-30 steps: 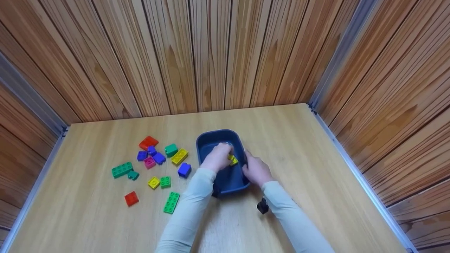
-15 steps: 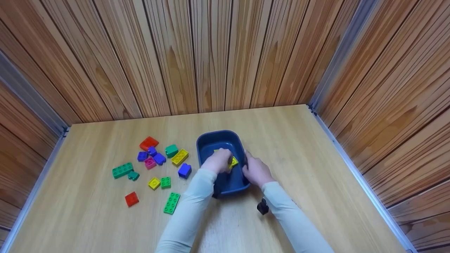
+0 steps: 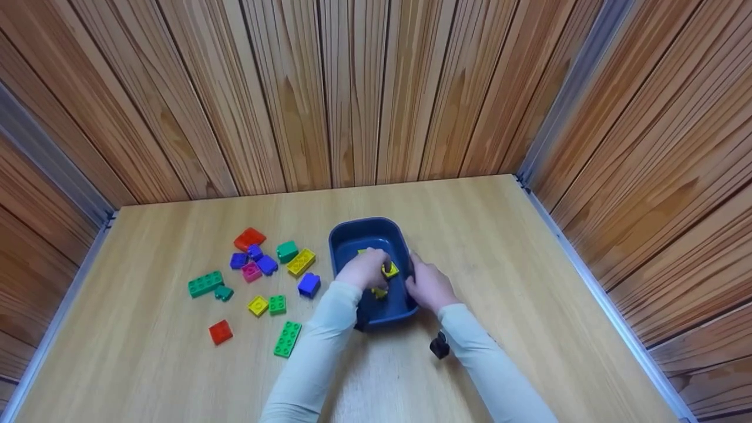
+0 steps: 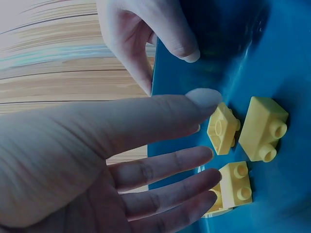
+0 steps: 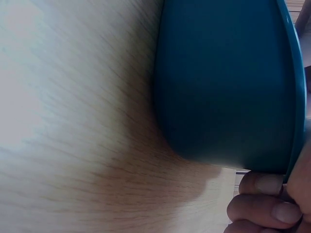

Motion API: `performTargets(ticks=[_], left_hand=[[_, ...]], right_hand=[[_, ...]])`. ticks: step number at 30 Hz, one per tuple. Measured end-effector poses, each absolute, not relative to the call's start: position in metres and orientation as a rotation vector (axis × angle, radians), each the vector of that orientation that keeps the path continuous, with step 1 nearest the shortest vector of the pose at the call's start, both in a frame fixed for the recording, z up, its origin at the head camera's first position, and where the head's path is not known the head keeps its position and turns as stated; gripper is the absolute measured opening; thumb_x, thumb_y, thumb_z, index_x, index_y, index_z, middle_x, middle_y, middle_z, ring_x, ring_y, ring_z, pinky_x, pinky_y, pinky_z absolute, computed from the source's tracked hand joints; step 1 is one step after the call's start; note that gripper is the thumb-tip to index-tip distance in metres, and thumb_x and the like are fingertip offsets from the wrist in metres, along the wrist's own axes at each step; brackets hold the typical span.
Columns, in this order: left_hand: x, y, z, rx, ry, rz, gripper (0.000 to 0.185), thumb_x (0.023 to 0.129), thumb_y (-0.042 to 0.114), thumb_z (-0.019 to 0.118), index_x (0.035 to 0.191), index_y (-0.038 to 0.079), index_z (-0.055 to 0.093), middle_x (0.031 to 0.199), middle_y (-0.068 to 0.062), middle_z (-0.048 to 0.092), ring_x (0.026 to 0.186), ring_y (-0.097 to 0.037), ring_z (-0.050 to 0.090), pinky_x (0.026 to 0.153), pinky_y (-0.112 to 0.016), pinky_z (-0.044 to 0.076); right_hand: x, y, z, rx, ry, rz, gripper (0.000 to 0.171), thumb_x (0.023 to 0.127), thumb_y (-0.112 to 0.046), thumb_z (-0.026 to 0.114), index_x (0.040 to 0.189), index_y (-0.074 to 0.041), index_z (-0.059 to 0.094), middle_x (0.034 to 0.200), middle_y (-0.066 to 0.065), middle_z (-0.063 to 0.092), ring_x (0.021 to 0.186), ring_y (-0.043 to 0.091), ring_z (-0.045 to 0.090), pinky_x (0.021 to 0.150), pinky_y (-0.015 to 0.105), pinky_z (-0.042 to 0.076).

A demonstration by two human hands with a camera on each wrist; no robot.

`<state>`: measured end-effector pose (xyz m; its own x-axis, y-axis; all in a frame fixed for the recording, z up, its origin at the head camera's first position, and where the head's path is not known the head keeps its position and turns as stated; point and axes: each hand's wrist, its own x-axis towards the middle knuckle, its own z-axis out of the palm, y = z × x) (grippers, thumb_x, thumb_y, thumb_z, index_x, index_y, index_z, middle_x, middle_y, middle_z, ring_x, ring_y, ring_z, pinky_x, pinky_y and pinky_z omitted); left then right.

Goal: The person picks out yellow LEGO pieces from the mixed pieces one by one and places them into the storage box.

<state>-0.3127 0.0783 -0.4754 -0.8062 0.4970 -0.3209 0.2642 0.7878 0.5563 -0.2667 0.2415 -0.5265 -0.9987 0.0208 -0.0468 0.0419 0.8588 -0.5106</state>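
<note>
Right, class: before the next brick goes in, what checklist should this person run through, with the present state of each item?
1. Left hand free of bricks: ok, fingers straight and holding nothing.
2. Right hand steadying the blue tub: ok, thumb hooked over the rim.
3. Yellow bricks resting inside the tub: ok, at least three lie on its floor.
4. Room left in the tub: ok, bare floor shows.
5. Loose bricks on the table left of the tub: ok, none stacked.
6. Tub flat on the table: cannot tell.
</note>
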Motion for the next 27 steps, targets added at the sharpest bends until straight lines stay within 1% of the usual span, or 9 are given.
performTargets(ticks=[4, 8, 11, 15, 21, 27], left_hand=[[-0.311, 0.076, -0.474, 0.569, 2.52, 0.706, 0.036, 0.083, 0.014, 0.076, 0.117, 0.011, 0.065, 0.111, -0.004, 0.062, 0.091, -0.02, 0.058, 0.09, -0.041, 0.05], [-0.311, 0.075, -0.473, 0.604, 2.551, 0.691, 0.038, 0.08, 0.016, 0.079, 0.115, 0.009, 0.066, 0.108, -0.005, 0.062, 0.091, -0.021, 0.057, 0.089, -0.04, 0.05], [-0.311, 0.074, -0.472, 0.622, 2.568, 0.686, 0.04, 0.079, 0.017, 0.08, 0.115, 0.009, 0.066, 0.109, -0.007, 0.062, 0.093, -0.022, 0.056, 0.09, -0.04, 0.049], [-0.31, 0.072, -0.47, 0.607, 2.562, 0.7, 0.043, 0.081, 0.019, 0.078, 0.12, 0.01, 0.063, 0.116, -0.008, 0.061, 0.097, -0.022, 0.055, 0.093, -0.042, 0.048], [-0.31, 0.067, -0.467, 0.639, 2.571, 0.75, 0.04, 0.083, 0.018, 0.076, 0.12, 0.01, 0.063, 0.116, -0.01, 0.062, 0.094, -0.021, 0.056, 0.09, -0.042, 0.049], [-0.309, 0.056, -0.463, 0.632, 2.587, 0.796, 0.04, 0.084, 0.023, 0.075, 0.121, 0.013, 0.062, 0.118, -0.008, 0.061, 0.096, -0.021, 0.057, 0.091, -0.041, 0.05]], right_hand=[[-0.267, 0.241, -0.527, 0.055, 2.993, -0.832, 0.059, 0.092, -0.016, 0.055, 0.147, -0.007, 0.035, 0.098, 0.016, 0.064, 0.077, 0.023, 0.06, 0.073, 0.042, 0.052], [-0.267, 0.24, -0.525, 0.065, 2.987, -0.798, 0.059, 0.093, -0.016, 0.056, 0.147, -0.005, 0.035, 0.101, 0.017, 0.064, 0.079, 0.024, 0.06, 0.077, 0.043, 0.052], [-0.267, 0.239, -0.524, 0.077, 2.965, -0.79, 0.06, 0.094, -0.017, 0.055, 0.148, -0.005, 0.033, 0.102, 0.017, 0.063, 0.08, 0.024, 0.059, 0.079, 0.042, 0.052], [-0.267, 0.239, -0.522, 0.098, 2.943, -0.814, 0.06, 0.094, -0.018, 0.054, 0.149, -0.007, 0.031, 0.102, 0.015, 0.063, 0.078, 0.022, 0.06, 0.076, 0.04, 0.053], [-0.267, 0.239, -0.521, 0.097, 2.943, -0.818, 0.06, 0.095, -0.018, 0.054, 0.149, -0.008, 0.031, 0.102, 0.015, 0.063, 0.077, 0.022, 0.06, 0.072, 0.039, 0.054], [-0.267, 0.239, -0.522, 0.094, 2.948, -0.831, 0.061, 0.094, -0.017, 0.055, 0.149, -0.006, 0.031, 0.11, 0.018, 0.063, 0.079, 0.023, 0.061, 0.074, 0.04, 0.054]])
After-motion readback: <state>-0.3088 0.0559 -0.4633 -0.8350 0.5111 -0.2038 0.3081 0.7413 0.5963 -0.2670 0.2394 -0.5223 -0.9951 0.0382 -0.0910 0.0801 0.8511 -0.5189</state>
